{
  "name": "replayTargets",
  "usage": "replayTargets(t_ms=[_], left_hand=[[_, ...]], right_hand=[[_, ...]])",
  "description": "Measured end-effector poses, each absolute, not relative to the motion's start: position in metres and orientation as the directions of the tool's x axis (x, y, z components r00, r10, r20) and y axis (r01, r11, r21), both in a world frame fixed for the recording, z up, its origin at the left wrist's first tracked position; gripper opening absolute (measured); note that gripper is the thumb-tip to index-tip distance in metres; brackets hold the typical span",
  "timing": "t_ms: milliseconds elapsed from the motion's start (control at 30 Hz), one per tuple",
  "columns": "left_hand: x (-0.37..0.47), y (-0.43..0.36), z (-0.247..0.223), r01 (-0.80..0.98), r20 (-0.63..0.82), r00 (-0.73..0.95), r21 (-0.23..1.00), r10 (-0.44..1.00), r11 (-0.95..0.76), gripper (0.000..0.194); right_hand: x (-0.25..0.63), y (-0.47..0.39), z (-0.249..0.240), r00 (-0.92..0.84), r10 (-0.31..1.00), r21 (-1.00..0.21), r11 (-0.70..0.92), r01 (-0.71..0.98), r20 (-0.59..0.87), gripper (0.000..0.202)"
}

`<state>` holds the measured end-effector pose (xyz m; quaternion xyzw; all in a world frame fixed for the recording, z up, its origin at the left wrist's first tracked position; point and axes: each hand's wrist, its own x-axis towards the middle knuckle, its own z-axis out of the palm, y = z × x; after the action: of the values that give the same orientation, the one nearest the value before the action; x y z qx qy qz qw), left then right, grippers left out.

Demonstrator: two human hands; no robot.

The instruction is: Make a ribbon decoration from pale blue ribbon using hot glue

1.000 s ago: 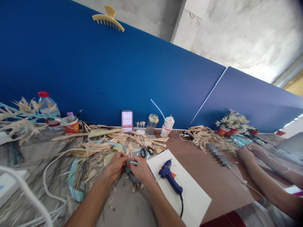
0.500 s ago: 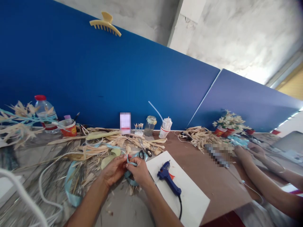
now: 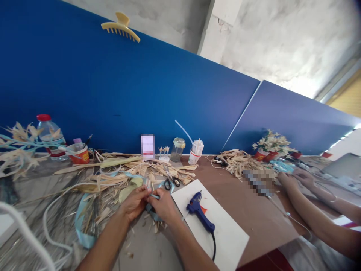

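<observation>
My left hand point(image 3: 135, 203) is pinched near the stem of a small pale husk piece point(image 3: 152, 178) at the middle of the table. Close against it, my right hand point(image 3: 163, 205) pinches a light blue ribbon point(image 3: 154, 196). The fingertips of both hands nearly meet, and what lies between the left ones is too small to make out. More blue ribbon point(image 3: 81, 226) loops down on the left of the table. Scissors with black handles point(image 3: 172, 183) lie just beyond my right hand.
A blue glue gun point(image 3: 200, 212) lies on a white board point(image 3: 231, 235) at the right. Dried husks point(image 3: 124, 163), a phone point(image 3: 147, 146), a jar point(image 3: 177, 150) and cups line the back. Another person's arms point(image 3: 304, 210) rest at far right.
The ribbon between my hands now shows as a shorter piece, and my right fingers have moved closer to my left ones. The whole view has shifted slightly.
</observation>
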<state>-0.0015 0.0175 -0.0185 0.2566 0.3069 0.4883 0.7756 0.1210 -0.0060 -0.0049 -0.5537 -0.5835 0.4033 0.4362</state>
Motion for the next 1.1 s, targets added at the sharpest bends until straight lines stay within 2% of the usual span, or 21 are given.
replayTargets(t_ms=[100,200,333,467,600,767,967,1033,1100], left_hand=[[0.000,0.016,-0.018,-0.590,-0.225,0.338,0.706,0.914,0.391,0.021],[0.001,0.013,-0.013,-0.609,-0.188,0.377,0.687,0.907,0.395,0.019],[0.000,0.011,-0.007,-0.622,-0.169,0.422,0.661,0.891,0.420,0.013],[-0.003,0.013,-0.011,-0.613,-0.203,0.410,0.660,0.889,0.433,0.005],[-0.004,0.017,-0.017,-0.621,-0.190,0.377,0.674,0.907,0.399,0.010],[0.000,0.016,-0.015,-0.597,-0.190,0.367,0.703,0.911,0.387,0.017],[0.001,0.018,-0.017,-0.494,-0.205,0.297,0.803,0.933,0.333,0.027],[0.000,0.019,-0.018,-0.454,-0.188,0.261,0.842,0.947,0.292,0.027],[0.000,0.019,-0.017,-0.427,-0.161,0.226,0.870,0.961,0.247,0.027]], right_hand=[[0.121,-0.005,-0.007,-0.023,0.997,-0.962,0.073,0.263,0.069,0.014],[0.124,-0.001,-0.017,-0.054,0.997,-0.990,0.054,0.134,0.047,0.015],[0.126,0.002,-0.019,-0.122,0.990,-0.992,-0.078,-0.098,-0.065,0.024],[0.126,0.000,-0.013,-0.200,0.972,-0.970,-0.164,-0.180,-0.127,0.025],[0.125,0.002,-0.019,-0.140,0.981,-0.980,-0.150,-0.129,-0.131,0.021],[0.126,0.007,-0.030,-0.046,0.995,-0.993,-0.089,0.076,-0.093,0.018],[0.127,0.008,-0.034,-0.012,0.998,-0.965,-0.057,0.256,-0.062,0.014],[0.128,0.008,-0.032,-0.028,0.997,-0.967,-0.061,0.249,-0.071,0.014],[0.128,0.007,-0.029,-0.068,0.993,-0.982,-0.088,0.165,-0.101,0.016]])
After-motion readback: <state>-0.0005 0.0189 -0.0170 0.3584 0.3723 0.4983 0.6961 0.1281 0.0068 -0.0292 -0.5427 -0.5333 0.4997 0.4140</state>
